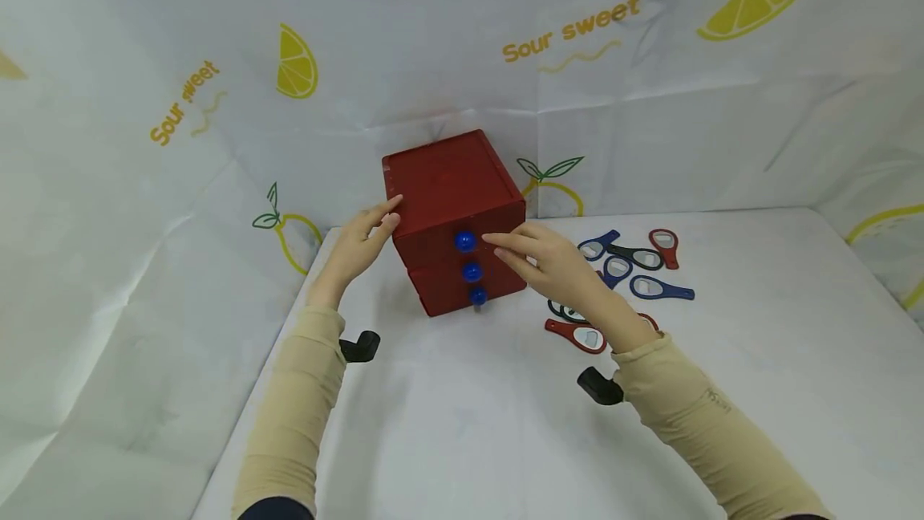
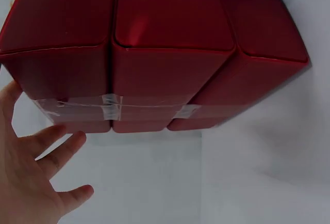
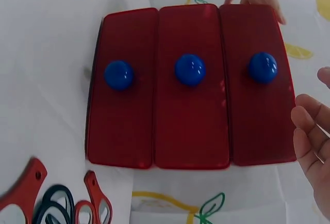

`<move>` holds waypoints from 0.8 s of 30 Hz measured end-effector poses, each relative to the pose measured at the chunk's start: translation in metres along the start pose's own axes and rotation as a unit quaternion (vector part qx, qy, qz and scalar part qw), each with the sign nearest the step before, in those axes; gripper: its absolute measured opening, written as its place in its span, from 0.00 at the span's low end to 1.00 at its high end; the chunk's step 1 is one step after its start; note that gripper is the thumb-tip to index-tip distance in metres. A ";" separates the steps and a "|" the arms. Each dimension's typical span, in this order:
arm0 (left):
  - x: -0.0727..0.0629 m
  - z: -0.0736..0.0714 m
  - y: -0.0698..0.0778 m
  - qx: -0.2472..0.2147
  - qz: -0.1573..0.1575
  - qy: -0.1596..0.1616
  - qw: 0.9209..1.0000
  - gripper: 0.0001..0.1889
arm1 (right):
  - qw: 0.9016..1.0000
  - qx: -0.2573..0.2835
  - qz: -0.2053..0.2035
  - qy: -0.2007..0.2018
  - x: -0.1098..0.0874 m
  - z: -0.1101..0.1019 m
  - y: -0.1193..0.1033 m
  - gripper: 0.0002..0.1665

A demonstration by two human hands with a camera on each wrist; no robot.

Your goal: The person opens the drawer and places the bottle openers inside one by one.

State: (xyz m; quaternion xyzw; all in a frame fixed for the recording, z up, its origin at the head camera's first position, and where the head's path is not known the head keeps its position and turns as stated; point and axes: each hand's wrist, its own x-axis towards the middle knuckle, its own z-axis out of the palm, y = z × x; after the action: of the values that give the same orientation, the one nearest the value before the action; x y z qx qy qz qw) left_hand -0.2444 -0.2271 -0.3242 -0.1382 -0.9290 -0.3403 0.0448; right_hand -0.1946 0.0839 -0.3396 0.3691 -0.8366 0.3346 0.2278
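Observation:
A red three-drawer box (image 1: 455, 183) with round blue knobs stands on the white table against the back wall. My left hand (image 1: 354, 251) is at its upper left side. In the left wrist view that hand (image 2: 31, 183) has spread fingers, a fingertip or two at the box's taped side. Just right of the top blue knob (image 1: 465, 241), my right hand (image 1: 556, 263) hovers with extended, slightly bent fingers. The right wrist view shows the right hand (image 3: 314, 136) beside the top drawer (image 3: 260, 121), holding nothing. All drawers are closed.
Several bottle openers in blue, red and black, among them a blue opener (image 1: 660, 288) and a red opener (image 1: 577, 335), lie right of the box, partly under my right forearm. A white lemon-print sheet (image 1: 433, 38) covers the wall behind.

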 end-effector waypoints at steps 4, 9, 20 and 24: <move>0.000 0.005 -0.003 -0.068 -0.026 -0.021 0.997 0.25 | 0.999 0.031 0.015 -0.030 0.010 0.016 -0.002 0.19; -0.006 0.016 0.003 -0.222 -0.061 -0.051 0.972 0.23 | 0.992 0.068 0.080 -0.073 0.015 0.036 -0.001 0.21; -0.012 0.028 0.020 -0.297 -0.075 -0.042 0.951 0.23 | 0.917 0.287 0.275 -0.036 0.009 0.070 0.014 0.20; -0.005 0.021 0.019 -0.296 -0.074 -0.030 0.952 0.24 | 0.877 0.362 0.315 0.019 0.019 0.078 0.015 0.22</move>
State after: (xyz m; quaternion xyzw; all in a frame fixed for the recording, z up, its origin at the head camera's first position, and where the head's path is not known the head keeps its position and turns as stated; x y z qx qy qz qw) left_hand -0.2336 -0.2005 -0.3293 -0.0864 -0.7951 -0.5980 -0.0517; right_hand -0.2286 0.0258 -0.3865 0.1363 -0.7248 0.6749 -0.0229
